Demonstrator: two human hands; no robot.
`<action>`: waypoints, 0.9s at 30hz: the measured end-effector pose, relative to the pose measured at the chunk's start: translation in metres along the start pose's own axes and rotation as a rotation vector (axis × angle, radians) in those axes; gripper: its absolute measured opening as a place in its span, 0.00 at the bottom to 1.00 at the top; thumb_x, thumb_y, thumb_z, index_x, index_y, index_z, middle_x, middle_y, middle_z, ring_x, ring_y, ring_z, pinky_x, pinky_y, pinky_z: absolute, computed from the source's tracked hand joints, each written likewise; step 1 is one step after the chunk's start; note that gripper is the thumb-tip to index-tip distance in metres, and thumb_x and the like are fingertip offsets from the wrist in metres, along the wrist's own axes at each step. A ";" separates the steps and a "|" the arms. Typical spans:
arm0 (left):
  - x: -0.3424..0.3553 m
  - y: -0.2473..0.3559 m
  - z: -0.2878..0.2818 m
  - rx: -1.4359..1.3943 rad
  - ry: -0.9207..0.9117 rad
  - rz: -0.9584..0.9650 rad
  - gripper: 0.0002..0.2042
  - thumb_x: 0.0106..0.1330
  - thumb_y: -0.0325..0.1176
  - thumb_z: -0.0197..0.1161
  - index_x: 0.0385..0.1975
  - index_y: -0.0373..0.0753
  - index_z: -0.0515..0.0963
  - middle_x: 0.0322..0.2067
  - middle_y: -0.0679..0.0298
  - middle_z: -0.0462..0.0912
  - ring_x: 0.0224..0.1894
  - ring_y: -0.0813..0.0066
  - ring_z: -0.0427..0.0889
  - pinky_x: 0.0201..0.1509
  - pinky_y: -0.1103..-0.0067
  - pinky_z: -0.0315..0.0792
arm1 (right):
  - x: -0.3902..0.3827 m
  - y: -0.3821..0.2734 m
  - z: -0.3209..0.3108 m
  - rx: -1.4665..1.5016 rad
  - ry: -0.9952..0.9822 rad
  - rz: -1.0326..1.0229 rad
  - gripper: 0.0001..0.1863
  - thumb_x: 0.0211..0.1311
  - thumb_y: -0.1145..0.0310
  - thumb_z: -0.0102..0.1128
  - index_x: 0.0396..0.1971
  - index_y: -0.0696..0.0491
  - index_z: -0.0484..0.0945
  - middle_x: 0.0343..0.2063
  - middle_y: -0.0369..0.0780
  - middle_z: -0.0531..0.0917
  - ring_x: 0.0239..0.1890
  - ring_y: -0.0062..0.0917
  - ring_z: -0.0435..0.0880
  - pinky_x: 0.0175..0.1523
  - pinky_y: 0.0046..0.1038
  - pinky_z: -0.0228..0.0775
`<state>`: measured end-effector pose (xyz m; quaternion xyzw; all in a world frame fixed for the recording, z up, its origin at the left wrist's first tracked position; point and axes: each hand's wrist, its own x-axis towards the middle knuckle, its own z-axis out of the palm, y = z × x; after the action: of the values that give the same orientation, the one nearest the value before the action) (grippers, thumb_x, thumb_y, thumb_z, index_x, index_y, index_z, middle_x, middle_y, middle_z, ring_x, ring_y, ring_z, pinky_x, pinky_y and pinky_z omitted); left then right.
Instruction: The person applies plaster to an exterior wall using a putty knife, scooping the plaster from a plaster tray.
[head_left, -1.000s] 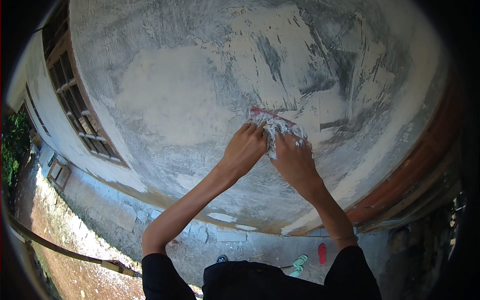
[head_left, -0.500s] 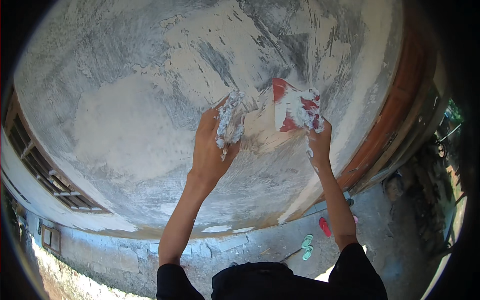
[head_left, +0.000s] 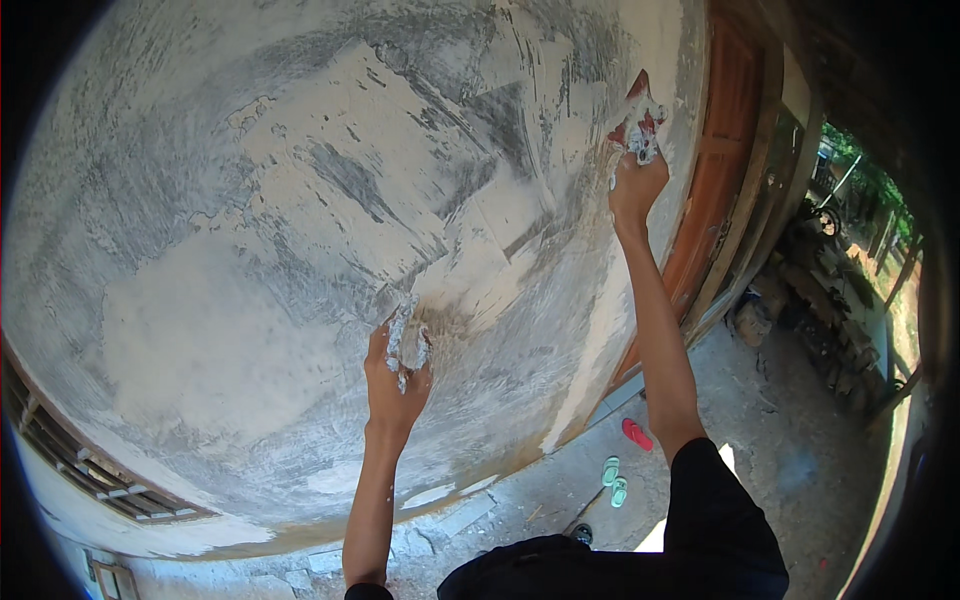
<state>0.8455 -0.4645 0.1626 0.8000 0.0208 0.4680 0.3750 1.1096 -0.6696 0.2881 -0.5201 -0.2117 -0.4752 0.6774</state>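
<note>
My right hand [head_left: 638, 185] is raised high and closed on a red flat putty spreader [head_left: 637, 112]. White putty is smeared over the blade, which is at the wall surface near the door side. Lower and to the left, my left hand [head_left: 397, 385] is closed around something thickly coated in white putty [head_left: 402, 335]; its shape is hidden under the paste. The wall [head_left: 220, 340] before me is grey, with cream-white patches of putty spread across it in broad strokes.
A brown wooden door [head_left: 722, 150] borders the wall on the right. Low at left is a barred window [head_left: 95, 470]. On the concrete floor lie green sandals [head_left: 612, 472] and a red sandal [head_left: 636, 434]. Stacked wood [head_left: 830, 300] stands at far right.
My right hand has swung up and to the right with the spreader, its arm now stretched out. My left hand sits lower, away from it. The view has shifted toward the right.
</note>
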 end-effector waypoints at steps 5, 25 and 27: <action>-0.008 -0.026 -0.004 0.010 -0.010 0.077 0.17 0.49 0.16 0.55 0.42 0.28 0.71 0.32 0.58 0.79 0.31 0.80 0.77 0.20 0.87 0.68 | 0.023 0.002 0.026 -0.600 -0.041 -0.117 0.09 0.44 0.75 0.52 0.21 0.68 0.73 0.25 0.59 0.77 0.29 0.50 0.78 0.38 0.38 0.70; -0.007 -0.064 0.011 -0.085 -0.112 0.135 0.16 0.51 0.16 0.55 0.43 0.28 0.71 0.32 0.59 0.79 0.30 0.81 0.76 0.24 0.87 0.69 | 0.077 0.029 0.011 -0.930 0.010 -0.366 0.13 0.50 0.72 0.52 0.20 0.71 0.73 0.24 0.61 0.75 0.27 0.49 0.78 0.32 0.39 0.71; -0.007 -0.063 0.014 -0.086 -0.103 0.205 0.16 0.52 0.17 0.56 0.42 0.28 0.71 0.31 0.59 0.79 0.30 0.81 0.76 0.24 0.86 0.69 | 0.052 0.016 0.033 -0.915 -0.105 -0.094 0.14 0.51 0.72 0.52 0.27 0.71 0.73 0.31 0.63 0.72 0.32 0.52 0.77 0.39 0.41 0.70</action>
<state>0.8727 -0.4302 0.1149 0.8040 -0.1003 0.4628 0.3597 1.1544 -0.6613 0.3325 -0.7786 -0.0378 -0.5232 0.3443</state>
